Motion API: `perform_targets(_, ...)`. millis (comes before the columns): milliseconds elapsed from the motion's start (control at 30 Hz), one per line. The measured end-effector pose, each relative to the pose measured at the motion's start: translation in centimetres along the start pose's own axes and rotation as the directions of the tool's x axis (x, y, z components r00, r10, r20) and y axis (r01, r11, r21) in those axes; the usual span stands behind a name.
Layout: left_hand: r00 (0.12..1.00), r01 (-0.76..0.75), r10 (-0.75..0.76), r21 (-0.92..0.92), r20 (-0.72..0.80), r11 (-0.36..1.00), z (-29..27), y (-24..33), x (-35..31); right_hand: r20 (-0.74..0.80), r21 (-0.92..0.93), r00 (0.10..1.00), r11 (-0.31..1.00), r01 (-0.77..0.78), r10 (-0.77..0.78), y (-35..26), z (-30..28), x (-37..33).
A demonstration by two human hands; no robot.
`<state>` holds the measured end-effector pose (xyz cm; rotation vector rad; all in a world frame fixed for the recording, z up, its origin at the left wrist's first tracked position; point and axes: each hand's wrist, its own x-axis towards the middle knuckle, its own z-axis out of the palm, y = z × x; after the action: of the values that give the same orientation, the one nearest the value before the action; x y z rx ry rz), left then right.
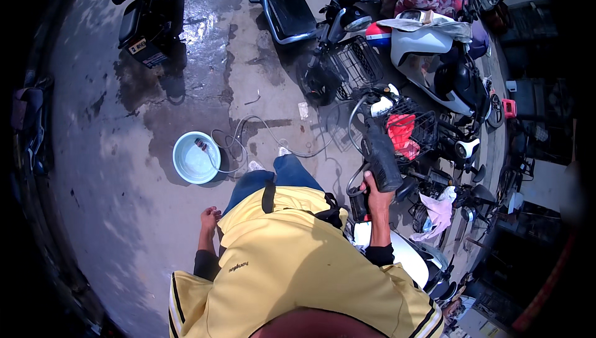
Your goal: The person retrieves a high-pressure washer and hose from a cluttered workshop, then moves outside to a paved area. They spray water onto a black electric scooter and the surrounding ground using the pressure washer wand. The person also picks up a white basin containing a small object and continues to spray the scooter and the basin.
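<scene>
My right hand (pixel 379 200) is closed round the handle of a bulky black spray gun (pixel 381 159), which looks like a cordless pressure washer. Its far end reaches toward the scooters on my right. A thin clear hose (pixel 273 132) loops over the ground between my right side and a pale blue basin (pixel 180 173). The basin, ahead and to the left, holds water, with a small dark fitting (pixel 201 144) in it. My left hand (pixel 210 217) hangs beside my hip with its fingers curled in, and I see nothing in it.
Close on my right stands a scooter with a wire basket (pixel 425 127) holding a red cloth (pixel 402 133). More parked scooters (pixel 428 49) crowd beyond it. A black three-wheeled scooter (pixel 155 18) stands at the far left. Wet patches (pixel 158 123) darken the concrete around the basin.
</scene>
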<state>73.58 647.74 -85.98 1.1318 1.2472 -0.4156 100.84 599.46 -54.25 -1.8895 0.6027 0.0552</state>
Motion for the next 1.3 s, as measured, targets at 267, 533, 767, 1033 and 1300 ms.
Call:
perform_targets(267,0.998,0.063,-0.062,0.052,-0.026,0.997,-4.6,2.3,0.9,-0.020,-0.103,1.000,0.994,-0.022,0.020,-0.1,0.3,-1.4)
perform_targets(533,0.916,-0.401,0.384,0.316,0.118,0.860,2.7,14.5,-1.2,0.169,0.023,0.982,0.996,0.086,-0.089,-2.0,0.4,-2.9)
perform_targets(767,0.503,-0.834,0.497,0.245,0.707,0.495,26.0,27.8,-9.7,-0.039,-0.001,0.954,0.954,0.299,-0.299,-5.5,-0.2,-2.0)
perform_targets(1033,0.391,-0.920,0.419,0.346,0.819,0.183,27.2,28.0,-12.6,0.163,-0.302,0.966,0.922,0.243,-0.202,-6.7,4.4,6.5)
perform_targets(1300,0.896,-0.353,0.435,0.740,0.091,0.572,-0.7,13.2,-2.5,0.190,-0.312,0.883,0.826,0.469,-0.430,-3.4,15.3,13.9)
